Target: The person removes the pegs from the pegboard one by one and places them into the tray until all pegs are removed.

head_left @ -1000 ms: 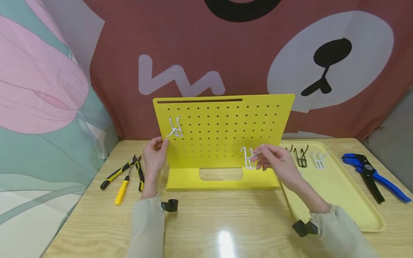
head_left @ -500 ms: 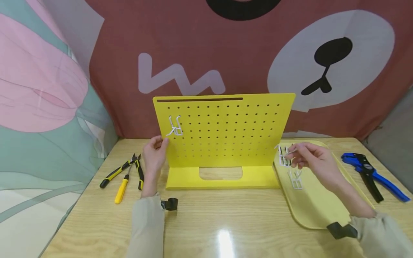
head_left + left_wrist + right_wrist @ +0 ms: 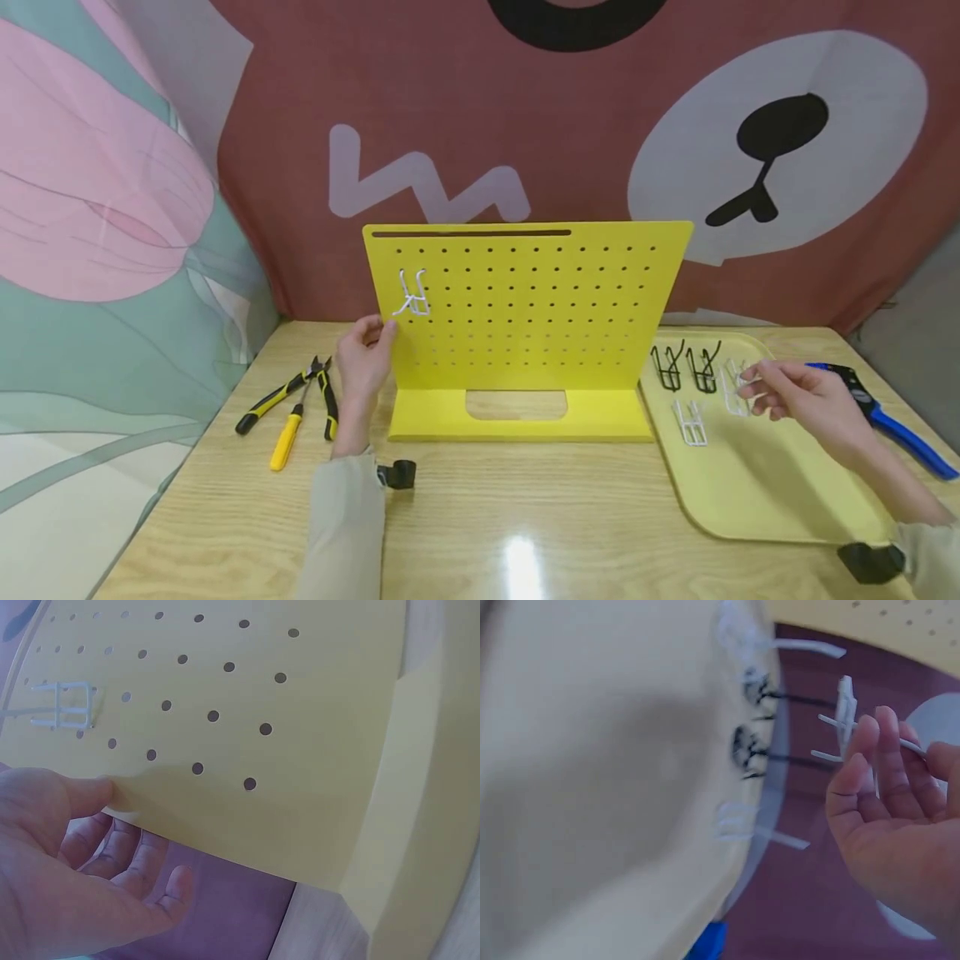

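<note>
A yellow pegboard stands upright on its base. My left hand grips its left edge, thumb on the front and fingers behind. Close above that hand, a white wire hook hangs in the board's holes. Over the pale yellow tray, my right hand pinches another white wire hook by its prong between thumb and fingers. In the head view the held hook overlaps a white hook in the tray. Two black wire hooks and a white wire hook lie beside it.
Left of the board lie pliers with black and yellow handles and a screwdriver with a yellow handle. A blue and black hand tool lies right of the tray, partly behind my right arm. A printed cloth hangs behind the table.
My right hand has moved right, from in front of the board's lower right to over the tray, carrying the white wire hook. The left hand keeps its grip on the board's edge.
</note>
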A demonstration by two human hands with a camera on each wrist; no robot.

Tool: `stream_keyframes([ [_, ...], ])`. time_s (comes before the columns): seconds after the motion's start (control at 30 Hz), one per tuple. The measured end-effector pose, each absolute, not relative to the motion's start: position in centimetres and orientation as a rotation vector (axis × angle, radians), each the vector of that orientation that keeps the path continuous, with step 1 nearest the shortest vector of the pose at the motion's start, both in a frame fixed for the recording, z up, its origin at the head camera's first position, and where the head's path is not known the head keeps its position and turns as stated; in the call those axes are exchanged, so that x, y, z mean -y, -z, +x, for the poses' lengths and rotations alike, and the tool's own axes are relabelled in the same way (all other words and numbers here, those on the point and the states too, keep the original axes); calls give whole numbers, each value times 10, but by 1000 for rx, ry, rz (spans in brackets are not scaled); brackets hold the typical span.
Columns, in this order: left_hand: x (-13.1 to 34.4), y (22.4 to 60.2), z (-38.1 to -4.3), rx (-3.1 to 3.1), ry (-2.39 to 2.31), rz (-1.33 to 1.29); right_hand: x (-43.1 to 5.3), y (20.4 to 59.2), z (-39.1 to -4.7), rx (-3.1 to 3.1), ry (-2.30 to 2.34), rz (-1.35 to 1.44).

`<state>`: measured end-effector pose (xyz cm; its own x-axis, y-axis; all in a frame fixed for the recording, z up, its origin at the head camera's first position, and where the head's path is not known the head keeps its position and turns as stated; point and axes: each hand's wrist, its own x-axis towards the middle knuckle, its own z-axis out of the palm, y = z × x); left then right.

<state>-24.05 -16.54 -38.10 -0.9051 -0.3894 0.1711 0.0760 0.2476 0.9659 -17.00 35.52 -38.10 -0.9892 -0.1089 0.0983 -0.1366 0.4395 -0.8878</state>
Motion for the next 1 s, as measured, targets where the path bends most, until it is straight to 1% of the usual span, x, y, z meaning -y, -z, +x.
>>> stream_keyframes([
  [0.13, 166, 381, -240, 2157, 1704, 281, -369, 395, -168, 2761, -1626, 194],
  [0.3, 165, 381, -240, 2147, 1717, 263, -375, 406, -168, 2836, -1612, 183],
  [0.57, 165, 380, -241, 2141, 1714, 272, -372, 411, -170, 2905, -1535, 155],
  [0.9, 165, 381, -241, 2142, 1748, 292, -376, 420, -168, 2835, -1686, 231],
  [1.0, 166, 381, -240, 2152, 1742, 293, -375, 419, -167, 2850, -1710, 214],
])
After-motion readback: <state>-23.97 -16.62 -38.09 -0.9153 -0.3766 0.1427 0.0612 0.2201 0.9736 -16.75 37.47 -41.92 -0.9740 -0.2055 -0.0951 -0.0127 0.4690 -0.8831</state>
